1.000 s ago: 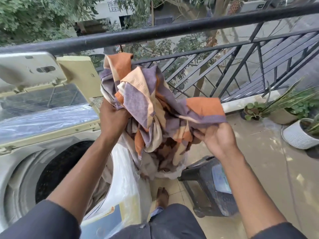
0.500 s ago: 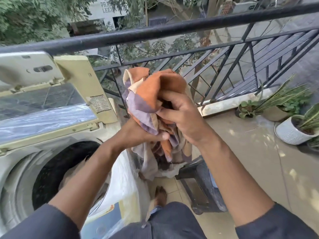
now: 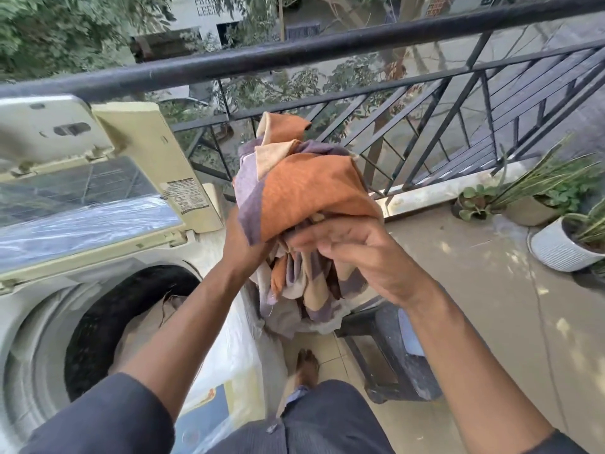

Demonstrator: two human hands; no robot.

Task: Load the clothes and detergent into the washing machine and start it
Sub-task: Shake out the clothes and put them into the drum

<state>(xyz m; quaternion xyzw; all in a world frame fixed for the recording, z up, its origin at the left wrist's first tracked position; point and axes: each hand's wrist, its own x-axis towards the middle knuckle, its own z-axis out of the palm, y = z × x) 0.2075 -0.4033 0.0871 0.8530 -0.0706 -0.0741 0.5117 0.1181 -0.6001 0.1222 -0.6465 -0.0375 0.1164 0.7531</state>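
- I am holding the cloth (image 3: 311,191) bunched up in front of me, over the gap between the washer (image 3: 39,322) and the stool (image 3: 386,348), with the railing (image 3: 294,57) just beyond it.
- My left hand (image 3: 242,244) is gripping the bundle from underneath on its left side; its fingers are tucked into the folds, so I cannot see them.
- My right hand (image 3: 353,253) is pinching the lower folds from the right, fingers curled into the fabric under the orange panel.
- Loose ends are hanging down below both hands, reaching toward a pale heap on the near edge of the stool; I cannot tell whether they are touching it.
- The lid (image 3: 82,191) is standing open at the back edge of the washer, and the drum (image 3: 124,322) is lying open to my lower left with something brownish already inside.
- As I judge it, I am gathering the cloth so it goes in as one lump.
- To do this well, I am thinking of drawing the hanging ends up first, so nothing is dragging over the washer's right rim or catching on the stool.
- Then I would be swinging the bundle left, clear over the rim, and letting go only above the middle of the drum.
- I am seeing no detergent in view, so that part and the starting are yet to do.
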